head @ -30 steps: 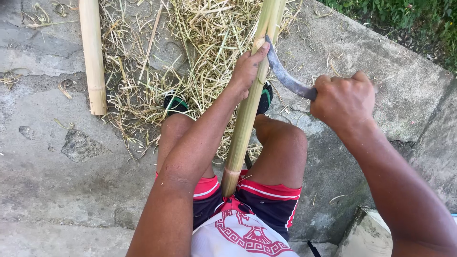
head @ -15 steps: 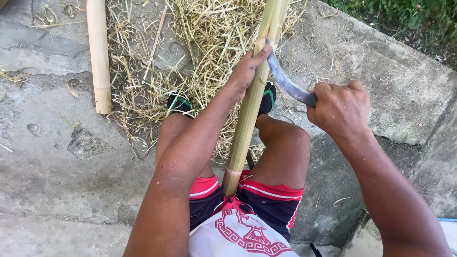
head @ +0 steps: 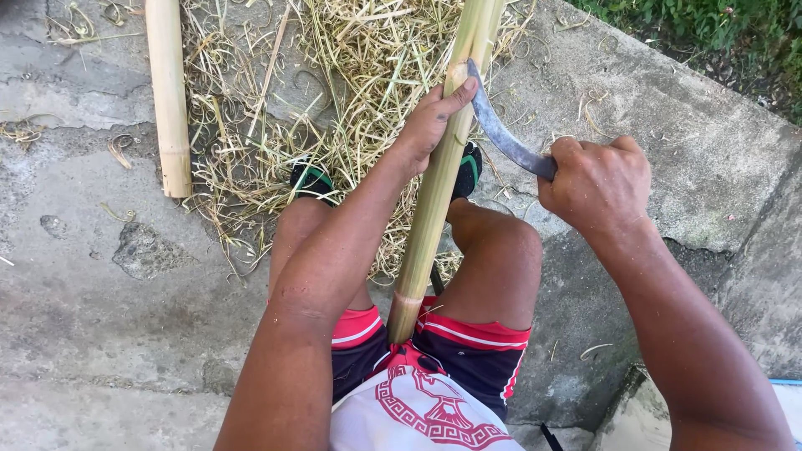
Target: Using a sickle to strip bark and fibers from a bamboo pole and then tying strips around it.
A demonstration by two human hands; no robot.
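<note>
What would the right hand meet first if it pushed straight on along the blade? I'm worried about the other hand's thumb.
Likely the bamboo pole, where the curved blade already lies. The left hand has its thumb right beside the tip; the right hand points there.

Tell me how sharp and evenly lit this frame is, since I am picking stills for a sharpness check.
Head view: even daylight, no glare; the left hand, the bamboo pole and the curved blade are crisp, as is the right hand. Soft shadow sits under the legs and in the concrete step. The near forearms look stretched toward the frame edge.
</note>
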